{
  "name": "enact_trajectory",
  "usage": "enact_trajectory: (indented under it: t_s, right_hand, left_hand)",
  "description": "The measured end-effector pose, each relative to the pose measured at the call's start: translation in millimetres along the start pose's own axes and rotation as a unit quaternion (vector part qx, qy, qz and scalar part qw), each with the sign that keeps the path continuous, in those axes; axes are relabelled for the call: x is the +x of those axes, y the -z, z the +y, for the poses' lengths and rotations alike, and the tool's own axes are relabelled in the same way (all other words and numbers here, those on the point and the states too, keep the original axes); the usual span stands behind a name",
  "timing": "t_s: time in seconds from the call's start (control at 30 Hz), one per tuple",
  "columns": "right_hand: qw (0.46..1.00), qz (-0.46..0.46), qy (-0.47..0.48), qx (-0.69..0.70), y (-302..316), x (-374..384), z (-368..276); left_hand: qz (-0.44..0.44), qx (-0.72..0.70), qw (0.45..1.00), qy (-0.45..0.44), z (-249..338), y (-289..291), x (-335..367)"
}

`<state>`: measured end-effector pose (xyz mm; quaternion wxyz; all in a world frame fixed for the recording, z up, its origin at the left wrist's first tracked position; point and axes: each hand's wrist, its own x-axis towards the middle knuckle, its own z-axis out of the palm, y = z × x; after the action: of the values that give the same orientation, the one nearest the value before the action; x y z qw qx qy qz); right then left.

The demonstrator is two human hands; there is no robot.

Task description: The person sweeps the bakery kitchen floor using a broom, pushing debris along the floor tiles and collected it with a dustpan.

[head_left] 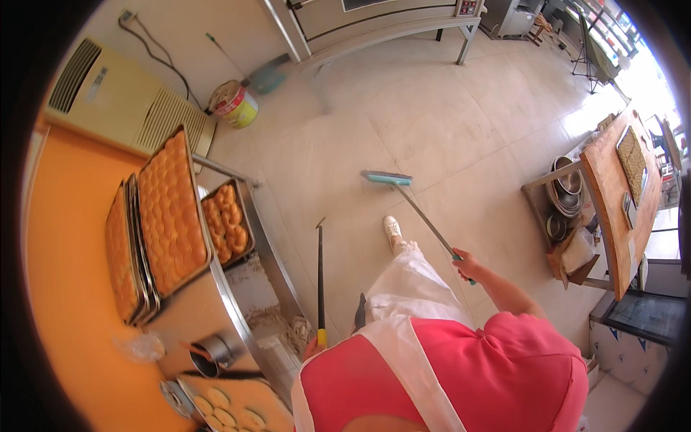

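Right grip [466, 265], 4 o'clock of centre: fingers closed around the dark handle of a teal-headed floor tool [389, 177]. Its handle slants up toward 11 o'clock; the crosswise head sits near frame centre, toward 1 o'clock, over the pale tiled floor [446, 115].

Left grip [311, 351], 6 to 7 o'clock: at the yellow end of a black pole [321, 281], evidently pinching it; finger placement mostly hidden by the pink shirt [432, 367]. Pole runs toward 12 o'clock, ending in a small crosspiece left of centre. The two tools are apart.

White shoe [391, 227] near centre, between the tools, just below the teal head.

Surroundings: browned bread tray [173, 212] at 9 o'clock, braided loaves [225, 222] just beside it; bucket [236, 108] between 10 and 11; wooden tabletop [608, 191] at 3, metal bowls [566, 189] at its nearer side.
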<state>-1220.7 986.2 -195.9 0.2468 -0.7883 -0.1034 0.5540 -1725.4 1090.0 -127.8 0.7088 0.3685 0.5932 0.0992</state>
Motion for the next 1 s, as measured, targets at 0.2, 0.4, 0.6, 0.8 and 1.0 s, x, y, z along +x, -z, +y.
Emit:
enact_trajectory:
  t_s: [0.2, 0.4, 0.6, 0.8, 1.0]
  right_hand:
    - [0.992, 0.063, -0.035, 0.104, 54, 43, -75]
    - [0.975, 0.128, -0.034, 0.176, 108, 191, -165]
    - [0.978, 0.12, -0.107, 0.137, 30, 264, -222]
    - [0.95, -0.053, -0.145, 0.272, -129, 173, -234]
    - [0.901, -0.11, -0.113, 0.403, -19, 120, -271]
  left_hand:
    - [0.027, 0.041, 0.995, 0.089, 126, -28, 58]
    - [0.124, -0.115, 0.979, 0.111, 225, -78, 80]
    - [0.161, -0.151, 0.966, 0.135, 261, -97, 92]
    - [0.155, -0.083, 0.973, 0.151, 276, -93, 113]
    - [0.12, -0.05, 0.984, 0.12, 270, -64, 132]
